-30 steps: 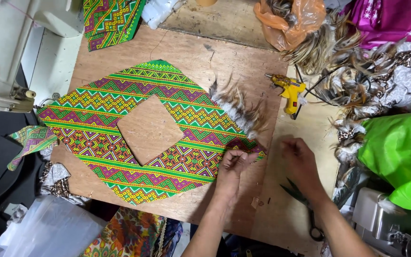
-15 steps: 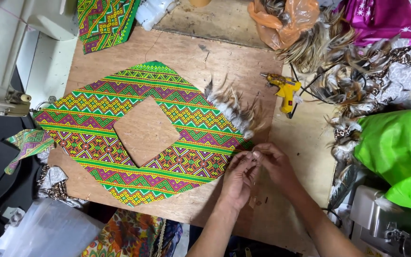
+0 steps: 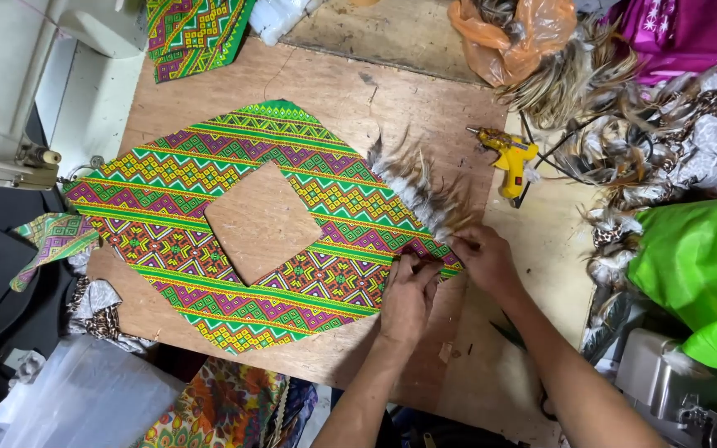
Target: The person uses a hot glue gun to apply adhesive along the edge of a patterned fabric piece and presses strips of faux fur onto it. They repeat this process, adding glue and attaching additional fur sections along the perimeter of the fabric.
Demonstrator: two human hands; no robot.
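A rounded piece of patterned fabric (image 3: 209, 216) in green, yellow and magenta lies flat on a wooden board (image 3: 334, 91), with a square hole at its middle. A row of brown and white feathers (image 3: 417, 187) runs along its right edge. My left hand (image 3: 408, 294) presses down on the fabric's lower right edge, fingers bent. My right hand (image 3: 479, 257) pinches the lowest feather at the end of the row, right beside the left hand.
A yellow glue gun (image 3: 509, 158) lies on the board to the upper right, its cord trailing into a heap of loose feathers (image 3: 624, 141). An orange plastic bag (image 3: 512, 37), bright green fabric (image 3: 699, 265), a sewing machine (image 3: 18, 83) at left, fabric scraps around.
Both hands have moved up and left from the board's lower right to the end of the feather row. The camera view has shifted slightly.
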